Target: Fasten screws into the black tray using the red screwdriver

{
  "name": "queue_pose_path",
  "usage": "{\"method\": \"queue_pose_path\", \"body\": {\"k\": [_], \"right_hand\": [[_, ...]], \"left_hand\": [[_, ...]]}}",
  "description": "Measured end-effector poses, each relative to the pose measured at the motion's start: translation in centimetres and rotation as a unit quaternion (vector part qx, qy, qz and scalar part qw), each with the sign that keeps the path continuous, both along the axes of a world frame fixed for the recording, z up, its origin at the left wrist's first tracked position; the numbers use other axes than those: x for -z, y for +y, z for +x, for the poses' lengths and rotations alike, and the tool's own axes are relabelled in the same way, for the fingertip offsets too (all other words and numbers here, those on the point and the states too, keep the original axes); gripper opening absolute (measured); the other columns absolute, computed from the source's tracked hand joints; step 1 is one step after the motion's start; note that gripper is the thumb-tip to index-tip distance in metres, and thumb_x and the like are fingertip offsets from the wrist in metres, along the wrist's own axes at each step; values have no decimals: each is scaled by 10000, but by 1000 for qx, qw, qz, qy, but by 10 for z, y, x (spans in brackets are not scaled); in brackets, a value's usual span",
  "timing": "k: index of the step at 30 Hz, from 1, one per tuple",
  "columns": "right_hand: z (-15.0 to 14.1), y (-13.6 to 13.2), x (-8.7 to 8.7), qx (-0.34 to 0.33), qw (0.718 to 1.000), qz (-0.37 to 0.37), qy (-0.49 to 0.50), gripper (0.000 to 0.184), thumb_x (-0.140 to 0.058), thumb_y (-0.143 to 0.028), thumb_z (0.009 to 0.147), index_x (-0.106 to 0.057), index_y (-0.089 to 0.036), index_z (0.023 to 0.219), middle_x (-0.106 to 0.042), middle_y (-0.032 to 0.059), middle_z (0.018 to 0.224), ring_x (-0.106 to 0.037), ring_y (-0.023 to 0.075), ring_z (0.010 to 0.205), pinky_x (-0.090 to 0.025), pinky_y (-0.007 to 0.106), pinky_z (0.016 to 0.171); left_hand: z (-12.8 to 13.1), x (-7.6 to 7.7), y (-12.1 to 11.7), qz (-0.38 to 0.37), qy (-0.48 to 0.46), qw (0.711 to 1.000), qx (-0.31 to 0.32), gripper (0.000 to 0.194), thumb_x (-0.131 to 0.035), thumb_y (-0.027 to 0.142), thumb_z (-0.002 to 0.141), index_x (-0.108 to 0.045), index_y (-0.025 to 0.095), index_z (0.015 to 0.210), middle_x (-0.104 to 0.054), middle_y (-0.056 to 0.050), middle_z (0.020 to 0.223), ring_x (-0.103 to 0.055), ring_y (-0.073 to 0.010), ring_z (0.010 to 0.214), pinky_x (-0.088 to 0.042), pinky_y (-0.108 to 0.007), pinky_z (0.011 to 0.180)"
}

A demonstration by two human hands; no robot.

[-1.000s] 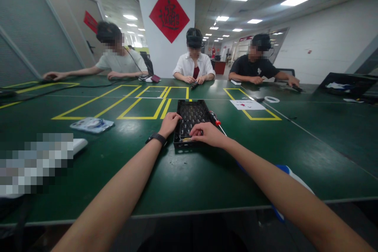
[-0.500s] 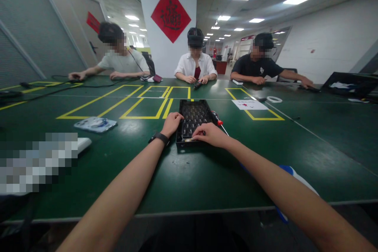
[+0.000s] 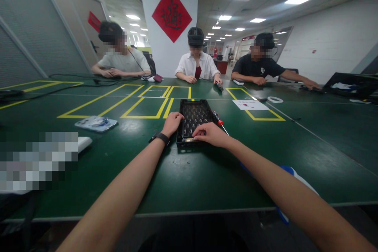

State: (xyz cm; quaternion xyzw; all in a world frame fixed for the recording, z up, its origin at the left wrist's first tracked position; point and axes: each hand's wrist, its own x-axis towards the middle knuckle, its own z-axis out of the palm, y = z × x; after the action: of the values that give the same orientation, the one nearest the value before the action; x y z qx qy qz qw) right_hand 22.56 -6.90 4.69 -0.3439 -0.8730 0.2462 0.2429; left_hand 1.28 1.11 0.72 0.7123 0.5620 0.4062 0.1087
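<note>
A black bit case (image 3: 185,146) lies lengthwise before me, with rows of small metal pieces that look like screwdriver bits (image 3: 189,126) standing in it. My left hand (image 3: 172,124), wearing a dark wristband, grips the case's left rim with closed fingers. Over the case's near end, my right hand (image 3: 211,134) is closed in a pinch. The fingertips meet beside a small pale yellowish piece (image 3: 188,139) in the front strip of the case. Whatever they pinch is hidden. A screwdriver (image 3: 217,119) with a red and black handle lies right of the case.
A phone in a patterned case (image 3: 96,123) lies left on the green table (image 3: 118,201). Yellow tape outlines, a paper sheet (image 3: 251,105) and a tape roll (image 3: 275,99) are farther off. A blue and white object (image 3: 298,179) lies near my right forearm. Three people sit opposite.
Both my hands stay nearly where they were at the case. Across the table, the middle person's hand has moved a dark object rightward, and the left person has drawn their hands together.
</note>
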Motion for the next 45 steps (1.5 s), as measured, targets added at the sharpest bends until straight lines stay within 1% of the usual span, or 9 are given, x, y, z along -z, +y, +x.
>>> {"method": "queue_pose_path", "body": {"k": [4,9,15,20,27,34,39,45], "right_hand": [[0,-2,-1,-2,999,-26,20,261,-656,-349,711,-663,-148,876,-656,32,736,-574,114,657,-408,225,619],[-1,-2,-1,-11,999,-26,34,272,-658,-359,706,-653,-141,869,-654,32,725,-566,109,643,-418,226,616],[-1,-1,0,-16,998,-20,49,282,-659,-373,701,-653,-137,854,-655,33,719,-555,103,628,-415,217,601],[-1,-2,-2,-7,999,-11,39,284,-677,-365,683,-665,-129,840,-646,31,707,-531,96,606,-392,206,574],[0,-3,-2,3,1000,-3,13,243,-642,-363,719,-684,-142,812,-646,29,712,-535,101,626,-365,208,580],[-1,-2,-2,3,1000,15,9,241,-648,-361,713,-692,-146,812,-628,14,666,-474,83,572,-338,203,561],[0,-2,-2,-2,999,-14,33,283,-672,-354,688,-670,-138,871,-641,16,707,-438,68,540,-312,193,522],[-1,-3,-1,-4,999,-34,31,257,-654,-346,708,-659,-140,863,-644,18,703,-455,72,554,-311,194,532]], "left_hand": [[-1,0,0,-7,-2,1000,-9,281,-394,255,776,-662,182,736,-652,-44,893,-535,-188,933,-407,-299,842],[-1,1,0,-17,-12,1000,-10,254,-430,262,756,-672,186,745,-654,-38,890,-542,-182,914,-415,-291,837],[0,-1,-2,-12,-14,1000,-10,253,-431,259,751,-672,183,743,-660,-38,897,-543,-184,918,-409,-290,837],[0,-1,-3,-14,-15,999,-24,267,-417,262,759,-674,192,741,-663,-32,900,-548,-180,904,-415,-281,812],[-1,0,-4,-22,-15,999,-27,272,-420,276,759,-681,202,772,-666,-27,896,-556,-176,854,-420,-272,772],[-1,1,-4,-6,-16,1000,-14,285,-396,264,772,-674,199,768,-669,-26,883,-561,-173,846,-416,-271,770],[0,0,-4,-16,-9,1000,-19,287,-396,272,778,-673,198,768,-673,-25,872,-566,-172,843,-422,-267,762],[1,-1,-4,-18,-11,1000,-17,284,-396,266,779,-670,193,771,-673,-23,878,-567,-169,847,-422,-264,782]]}}
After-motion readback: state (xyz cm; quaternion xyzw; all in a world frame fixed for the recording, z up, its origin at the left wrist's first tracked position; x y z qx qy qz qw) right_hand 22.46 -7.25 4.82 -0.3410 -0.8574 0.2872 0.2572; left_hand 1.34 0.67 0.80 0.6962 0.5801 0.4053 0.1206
